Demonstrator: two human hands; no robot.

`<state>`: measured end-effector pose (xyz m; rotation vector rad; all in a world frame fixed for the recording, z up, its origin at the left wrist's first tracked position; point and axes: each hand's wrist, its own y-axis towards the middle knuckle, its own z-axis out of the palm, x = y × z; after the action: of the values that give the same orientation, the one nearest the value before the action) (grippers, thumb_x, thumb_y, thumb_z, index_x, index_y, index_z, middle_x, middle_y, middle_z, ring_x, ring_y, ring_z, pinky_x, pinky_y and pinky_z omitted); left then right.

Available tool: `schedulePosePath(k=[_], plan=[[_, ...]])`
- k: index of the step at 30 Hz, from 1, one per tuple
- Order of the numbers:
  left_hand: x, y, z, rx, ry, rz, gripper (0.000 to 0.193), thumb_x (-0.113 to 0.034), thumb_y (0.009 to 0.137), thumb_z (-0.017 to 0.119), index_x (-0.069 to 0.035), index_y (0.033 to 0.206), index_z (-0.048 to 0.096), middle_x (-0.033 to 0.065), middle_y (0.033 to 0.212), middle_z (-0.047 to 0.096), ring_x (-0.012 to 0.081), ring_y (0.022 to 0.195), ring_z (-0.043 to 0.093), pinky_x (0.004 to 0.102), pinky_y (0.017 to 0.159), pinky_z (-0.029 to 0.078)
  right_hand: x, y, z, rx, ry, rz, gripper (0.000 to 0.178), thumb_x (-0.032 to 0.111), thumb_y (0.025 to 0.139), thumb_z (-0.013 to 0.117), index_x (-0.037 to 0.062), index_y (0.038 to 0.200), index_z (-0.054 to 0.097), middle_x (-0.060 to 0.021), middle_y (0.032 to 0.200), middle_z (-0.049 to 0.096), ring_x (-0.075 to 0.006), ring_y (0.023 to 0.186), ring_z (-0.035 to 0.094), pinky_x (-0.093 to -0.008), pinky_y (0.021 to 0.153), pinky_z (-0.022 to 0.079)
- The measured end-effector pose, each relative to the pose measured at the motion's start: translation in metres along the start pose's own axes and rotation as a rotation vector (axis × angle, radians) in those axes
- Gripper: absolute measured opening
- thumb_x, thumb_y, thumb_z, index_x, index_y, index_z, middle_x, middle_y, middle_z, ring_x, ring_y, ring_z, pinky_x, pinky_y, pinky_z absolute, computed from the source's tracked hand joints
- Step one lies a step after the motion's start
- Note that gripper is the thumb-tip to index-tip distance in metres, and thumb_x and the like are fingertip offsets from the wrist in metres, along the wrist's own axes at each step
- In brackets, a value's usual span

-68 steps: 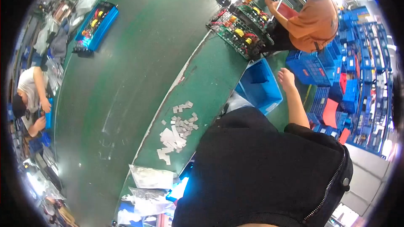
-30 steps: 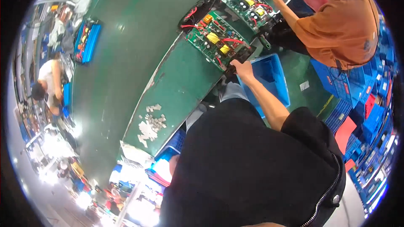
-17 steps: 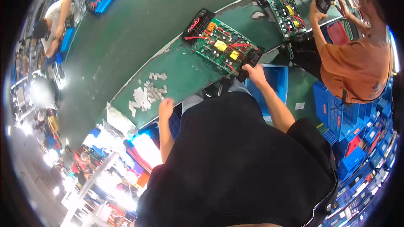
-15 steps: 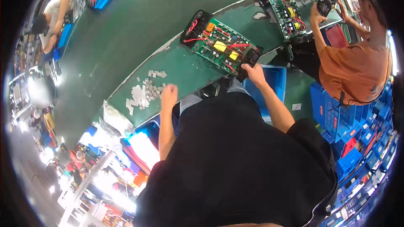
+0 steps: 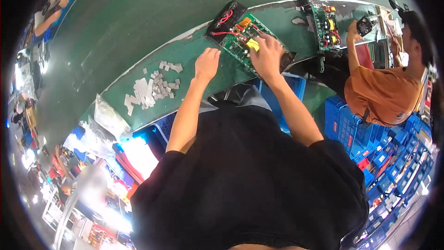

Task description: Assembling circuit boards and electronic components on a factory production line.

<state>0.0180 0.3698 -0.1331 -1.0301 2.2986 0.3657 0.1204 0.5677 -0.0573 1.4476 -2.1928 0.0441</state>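
Observation:
A green circuit board (image 5: 233,48) with yellow, orange and red-wired parts lies aslant on the bench, a black end panel (image 5: 227,18) with red wires at its far left end. My left hand (image 5: 207,65) is beside the board's left edge, its fingers pinched together; anything between them is too small to make out. Over the middle of the board, my right hand (image 5: 268,59) bends its fingers down among the parts next to a yellow component (image 5: 252,44). Its fingertips are hidden. Small grey pads (image 5: 159,85) and larger grey pieces (image 5: 144,92) lie loosely on the bench to the left.
A clear plastic bag (image 5: 111,119) rests on the bench's left end. Under the near edge stands a blue bin (image 5: 295,85). At right, a co-worker in an orange shirt (image 5: 384,90) handles a black fan (image 5: 364,26); another circuit board (image 5: 326,28) lies nearby. Blue crates (image 5: 344,120) are stacked behind.
My left hand has moved from beside the grey pieces up to the board's left edge. My right hand has left the board's near right end and come over its middle.

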Motion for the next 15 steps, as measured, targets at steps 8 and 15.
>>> schedulePosePath(k=[8, 15], plan=[[-0.005, 0.005, -0.012, -0.117, -0.292, -0.294, 0.021, -0.023, 0.092, 0.056, -0.005, 0.095, 0.067, 0.0161, 0.093, 0.068, 0.0377, 0.088, 0.064, 0.0459, 0.076, 0.051, 0.0, 0.023, 0.047, -0.013, 0.037, -0.071, 0.031, 0.012, 0.076, 0.07, 0.0056, 0.104, 0.06, -0.0162, 0.101, 0.059, -0.0364, 0.097, 0.056, -0.0463, 0.081, 0.046], [0.0, 0.038, -0.006, -0.208, -0.242, -0.385, 0.02, -0.023, 0.091, 0.056, -0.008, 0.1, 0.066, 0.0164, 0.092, 0.069, 0.0378, 0.087, 0.065, 0.046, 0.077, 0.051, -0.079, -0.002, -0.008, 0.014, -0.011, 0.077, 0.022, 0.014, 0.08, 0.067, 0.0054, 0.101, 0.063, -0.0147, 0.1, 0.062, -0.036, 0.093, 0.059, -0.0453, 0.08, 0.047]])
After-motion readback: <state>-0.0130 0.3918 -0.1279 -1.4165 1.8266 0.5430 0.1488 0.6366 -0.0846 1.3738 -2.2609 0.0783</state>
